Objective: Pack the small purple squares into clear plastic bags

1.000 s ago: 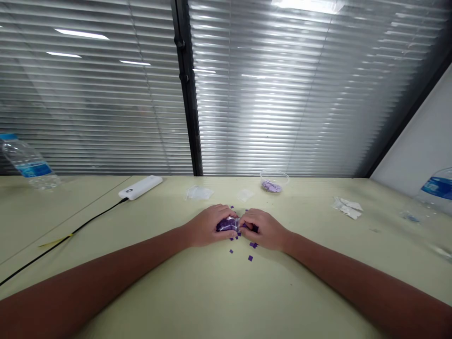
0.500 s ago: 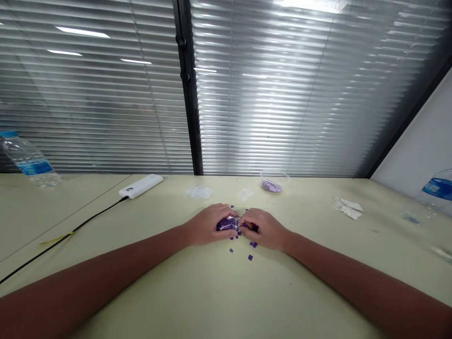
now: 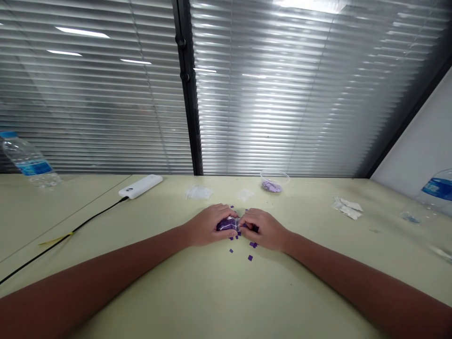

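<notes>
A small clear plastic bag (image 3: 227,223) filled with purple pieces lies at the middle of the table. My left hand (image 3: 209,225) is closed around its left side, fingers above and thumb below. At the bag's right end, my right hand (image 3: 264,229) has its fingers pinched together by the bag's edge; some purple shows under its curled fingers, and exactly what the fingertips grip is partly hidden. Several small purple squares (image 3: 250,258) are scattered on the table around and below both hands.
On the pale table (image 3: 197,292) lie a white power bank (image 3: 141,186) with a black cable, clear plastic bags (image 3: 199,192), a round container (image 3: 275,178) of lilac pieces and white paper scraps (image 3: 348,207). Bottles stand far left (image 3: 31,162) and far right (image 3: 439,187).
</notes>
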`<move>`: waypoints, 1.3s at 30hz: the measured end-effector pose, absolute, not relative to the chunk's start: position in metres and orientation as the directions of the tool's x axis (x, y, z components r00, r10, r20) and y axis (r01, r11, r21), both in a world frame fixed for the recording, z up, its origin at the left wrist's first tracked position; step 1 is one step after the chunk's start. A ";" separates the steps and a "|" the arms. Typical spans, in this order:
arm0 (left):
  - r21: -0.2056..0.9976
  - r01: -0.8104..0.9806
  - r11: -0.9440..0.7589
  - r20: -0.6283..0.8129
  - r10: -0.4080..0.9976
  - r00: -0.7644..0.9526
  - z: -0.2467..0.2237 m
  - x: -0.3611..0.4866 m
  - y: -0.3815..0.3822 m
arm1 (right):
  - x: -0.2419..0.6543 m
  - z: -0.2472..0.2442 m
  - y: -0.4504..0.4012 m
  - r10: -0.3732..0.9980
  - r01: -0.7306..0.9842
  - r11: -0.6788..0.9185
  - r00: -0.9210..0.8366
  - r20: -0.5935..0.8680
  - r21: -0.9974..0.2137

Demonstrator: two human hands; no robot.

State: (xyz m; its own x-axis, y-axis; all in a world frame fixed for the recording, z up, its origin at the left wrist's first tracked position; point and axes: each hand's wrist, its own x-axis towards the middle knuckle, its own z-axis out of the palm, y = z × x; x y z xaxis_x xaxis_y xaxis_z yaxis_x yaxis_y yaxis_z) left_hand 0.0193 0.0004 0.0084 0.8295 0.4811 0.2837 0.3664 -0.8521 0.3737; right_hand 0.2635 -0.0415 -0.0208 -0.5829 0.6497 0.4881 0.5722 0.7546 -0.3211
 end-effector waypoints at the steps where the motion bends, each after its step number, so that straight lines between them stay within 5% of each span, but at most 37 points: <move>1: 0.371 0.363 -0.855 0.287 0.477 0.831 0.008 0.019 0.000 | 0.263 -0.020 -0.042 0.645 0.568 0.759 -0.585 0.492 -0.320; 19: 0.353 0.294 -0.888 0.372 0.422 0.827 0.008 0.016 -0.002 | 0.262 -0.017 -0.046 0.543 0.521 0.828 -0.658 0.521 -0.205; 39: 0.354 0.338 -0.872 0.318 0.452 0.834 0.008 0.017 -0.002 | 0.262 -0.018 -0.045 0.559 0.507 0.819 -0.596 0.576 -0.270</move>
